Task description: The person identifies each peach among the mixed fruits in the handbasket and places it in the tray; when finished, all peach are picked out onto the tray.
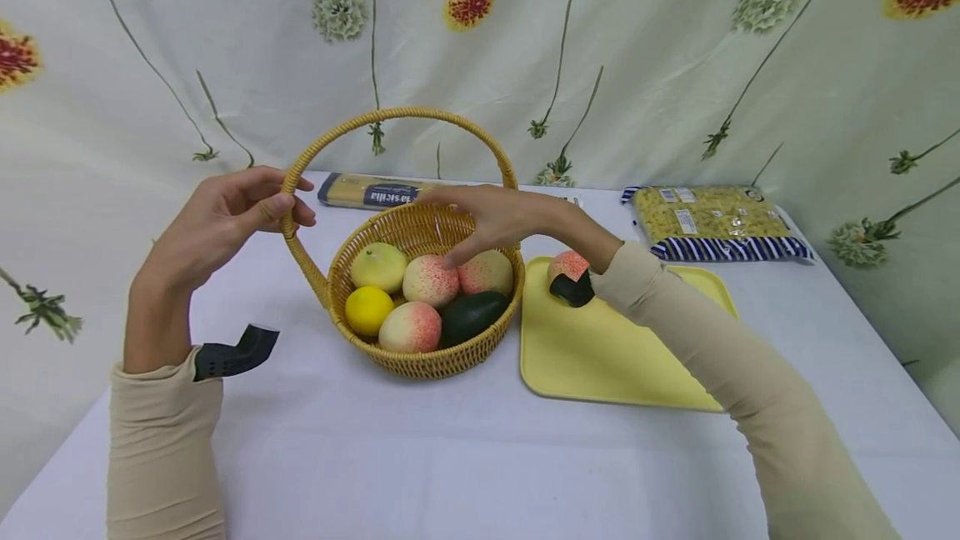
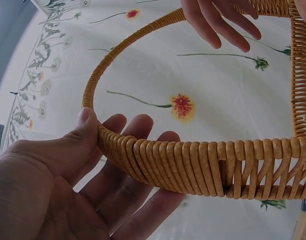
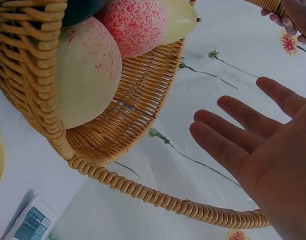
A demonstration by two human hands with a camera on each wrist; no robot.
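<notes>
Left of centre in the head view, the handle [image 1: 405, 112] of a wicker basket [image 1: 427, 367] is gripped by a person's left hand [image 1: 217, 219], with thumb and fingers curled round its left side. Over the basket, near the centre of the frame, the right hand [image 1: 498, 213] is held palm down, its fingers spread apart and nothing clasped between them; in the right wrist view it is seen clear of the fruit. Three peaches [image 1: 409, 328], a pale green fruit [image 1: 378, 267], a lemon [image 1: 368, 311] and a dark green fruit [image 1: 474, 317] are held in the basket, which is set on a white-covered table [image 1: 337, 457]. Just right of it a yellow tray [image 1: 615, 365] is placed, with another peach [image 1: 567, 264] partly hidden by the right wrist. A pasta bag [image 1: 697, 215] is laid at upper right, and a long pasta packet [image 1: 367, 190] is seen behind the basket, before a flower-printed cloth [image 1: 637, 90].
</notes>
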